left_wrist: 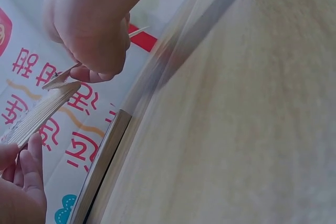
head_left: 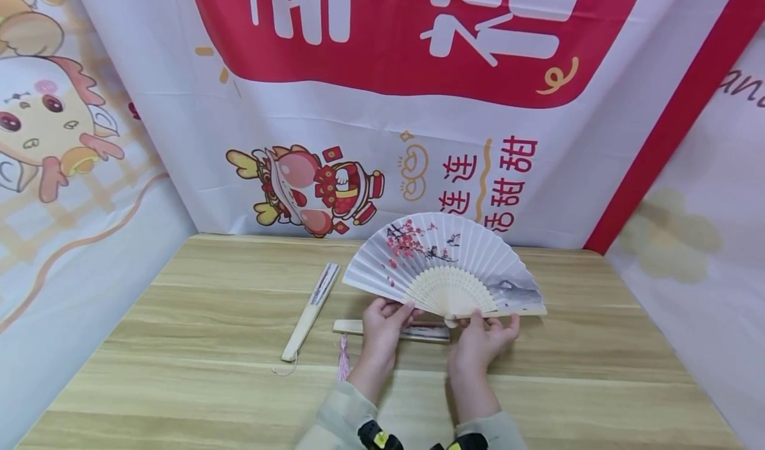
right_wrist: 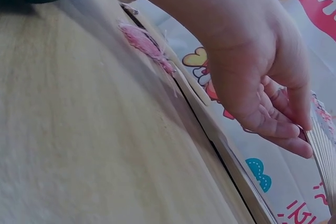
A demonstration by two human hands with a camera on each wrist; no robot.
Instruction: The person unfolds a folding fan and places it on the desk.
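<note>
A folding fan [head_left: 370,267] is spread into a half circle, its white leaf painted with red blossoms and its pale ribs meeting at the bottom. My left hand [head_left: 382,327] pinches the fan's left edge between thumb and fingers. At the right, my right hand [head_left: 478,347] holds the outer rib close to the pivot, fingers along the lower edge. In the left wrist view the fan's ribs [left_wrist: 44,114] run between both hands. Beneath the hands lies a folded fan [head_left: 427,332] with a pink tassel [head_left: 343,360]; my left hand partly hides it.
Another folded fan [head_left: 311,310] lies slantwise on the wooden table [head_left: 179,383], left of the hands, with a thin cord loop at its lower end. A printed white and red cloth [head_left: 335,91] hangs behind the table's back edge, and printed cloths flank both sides.
</note>
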